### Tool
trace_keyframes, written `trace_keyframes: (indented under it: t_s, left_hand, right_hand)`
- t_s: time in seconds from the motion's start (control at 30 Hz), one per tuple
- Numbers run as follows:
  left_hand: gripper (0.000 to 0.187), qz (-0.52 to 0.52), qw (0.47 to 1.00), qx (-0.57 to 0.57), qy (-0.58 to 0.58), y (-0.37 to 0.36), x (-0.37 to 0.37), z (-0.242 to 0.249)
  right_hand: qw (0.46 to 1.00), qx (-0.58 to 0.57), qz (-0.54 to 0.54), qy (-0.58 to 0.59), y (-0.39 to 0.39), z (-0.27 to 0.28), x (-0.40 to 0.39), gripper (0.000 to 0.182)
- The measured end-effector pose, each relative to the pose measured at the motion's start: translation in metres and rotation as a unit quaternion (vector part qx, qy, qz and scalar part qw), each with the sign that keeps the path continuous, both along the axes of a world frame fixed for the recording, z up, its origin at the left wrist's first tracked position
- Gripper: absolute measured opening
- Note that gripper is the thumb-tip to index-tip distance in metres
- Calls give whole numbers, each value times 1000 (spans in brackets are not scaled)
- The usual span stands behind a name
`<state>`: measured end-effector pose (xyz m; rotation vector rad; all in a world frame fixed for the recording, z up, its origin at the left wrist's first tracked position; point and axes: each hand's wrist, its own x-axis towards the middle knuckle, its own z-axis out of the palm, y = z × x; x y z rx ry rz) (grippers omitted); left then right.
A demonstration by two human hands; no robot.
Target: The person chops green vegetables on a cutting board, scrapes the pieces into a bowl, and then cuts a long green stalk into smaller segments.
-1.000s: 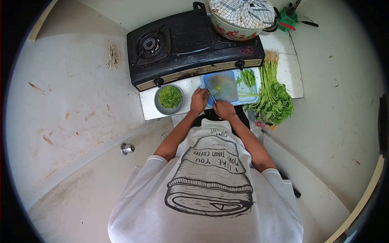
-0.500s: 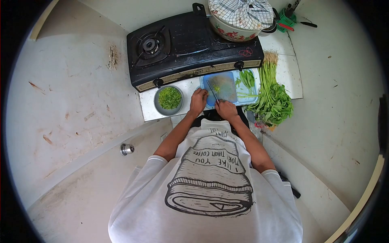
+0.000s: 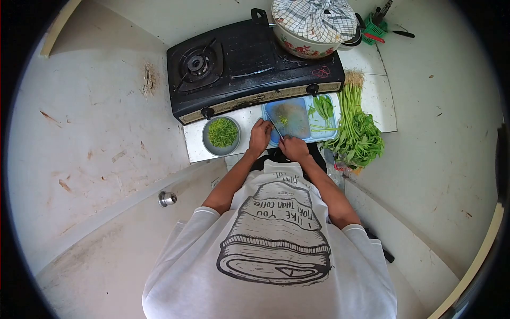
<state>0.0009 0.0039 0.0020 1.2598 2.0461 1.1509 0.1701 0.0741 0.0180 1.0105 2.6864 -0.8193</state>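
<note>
My right hand point(image 3: 294, 148) is wrapped round the handle of a knife point(image 3: 274, 126), whose blade points away from me and to the left over the blue cutting board point(image 3: 304, 131). Close to the blade, at the board's left edge, my left hand point(image 3: 260, 136) has its fingers drawn together; what they hold, if anything, is too small to make out. Chopped green bits point(image 3: 284, 120) lie on the board just right of the blade. Leaves with stems point(image 3: 323, 109) rest in the light blue tray point(image 3: 336, 118) beside the board. A grey bowl point(image 3: 205, 146) left of my hands holds finely chopped greens point(image 3: 222, 132).
A black two-burner stove point(image 3: 241, 80) stands behind the board, bearing a floral pot point(image 3: 304, 50) topped with a checked cloth point(image 3: 313, 20). A bunch of leafy greens point(image 3: 361, 135) hangs over the counter's right front. A green basket point(image 3: 374, 31) holds utensils at the back right.
The knife and my right hand have shifted slightly left, bringing the blade nearer my left fingers. My left hand stays almost in place. The view has tilted a little.
</note>
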Motion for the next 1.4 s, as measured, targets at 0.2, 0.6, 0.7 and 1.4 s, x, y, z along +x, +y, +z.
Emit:
trace_keyframes:
  t_s: [0.2, 0.6, 0.7, 1.4]
  left_hand:
    - [9, 2, 1000, -5, -13, -1, 1, -3]
    - [14, -2, 1000, -8, -2, -2, 0, -2]
    - [13, -9, 1000, -10, 10, -3, 0, -1]
    - [11, 17, 1000, -1, -18, -4, 0, -3]
  right_hand:
    - [1000, 1, -5, 3, 4, -5, -10, 43]
    - [1000, 6, -3, -15, -2, -4, 8, 45]
    - [1000, 1, 3, 5, 1, -7, 1, 45]
    - [999, -18, -23, -33, -6, 3, 11, 48]
